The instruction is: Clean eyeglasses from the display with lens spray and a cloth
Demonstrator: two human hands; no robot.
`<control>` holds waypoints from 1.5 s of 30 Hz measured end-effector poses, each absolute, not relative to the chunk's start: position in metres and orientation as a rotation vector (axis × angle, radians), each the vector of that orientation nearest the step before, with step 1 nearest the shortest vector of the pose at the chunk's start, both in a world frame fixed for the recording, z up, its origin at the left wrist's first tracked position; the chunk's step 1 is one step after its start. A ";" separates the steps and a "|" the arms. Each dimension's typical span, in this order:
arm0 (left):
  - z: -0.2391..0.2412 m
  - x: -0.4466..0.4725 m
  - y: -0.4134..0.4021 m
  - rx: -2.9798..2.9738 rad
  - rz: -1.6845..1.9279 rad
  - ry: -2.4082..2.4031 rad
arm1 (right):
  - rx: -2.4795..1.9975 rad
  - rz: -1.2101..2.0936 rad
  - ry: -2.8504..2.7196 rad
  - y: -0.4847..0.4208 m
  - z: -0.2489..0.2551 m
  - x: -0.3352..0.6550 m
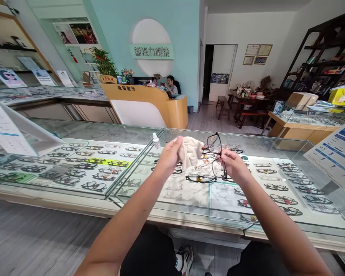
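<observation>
My left hand (170, 154) is closed on a beige cleaning cloth (189, 151), held above the glass counter. My right hand (231, 164) pinches a pair of black-framed glasses (215, 151) by the frame, lenses up, just right of the cloth. Cloth and glasses sit close together, nearly touching. A second black pair of glasses (200, 178) lies on the glass top (189, 203) below my hands. A small white dropper bottle (156, 140) stands on the counter to the left of my left hand.
Glass display cases (83, 165) full of several eyeglass frames run left and right. A price sign (337, 153) stands at right, a tilted placard (5, 130) at left. A person sits behind a curved wooden reception desk (161, 105) farther back. Wooden table and shelves at right.
</observation>
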State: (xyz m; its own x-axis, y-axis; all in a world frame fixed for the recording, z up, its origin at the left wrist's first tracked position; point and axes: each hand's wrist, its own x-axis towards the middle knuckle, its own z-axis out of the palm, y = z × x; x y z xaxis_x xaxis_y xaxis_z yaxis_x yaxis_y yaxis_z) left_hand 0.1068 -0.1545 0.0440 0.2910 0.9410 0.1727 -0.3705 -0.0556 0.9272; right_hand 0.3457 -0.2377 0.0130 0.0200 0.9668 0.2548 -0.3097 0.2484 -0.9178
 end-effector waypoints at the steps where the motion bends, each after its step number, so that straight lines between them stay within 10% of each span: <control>1: 0.045 0.091 -0.155 1.143 1.252 0.701 | -0.769 1.167 -1.087 -0.238 0.015 0.348; 22: -0.010 -0.093 -0.129 2.018 1.202 1.810 | -0.826 1.206 -1.226 -0.241 0.030 0.362; 45: 0.098 0.160 -0.142 2.561 1.615 0.350 | -1.007 0.947 -1.555 -0.247 0.109 0.398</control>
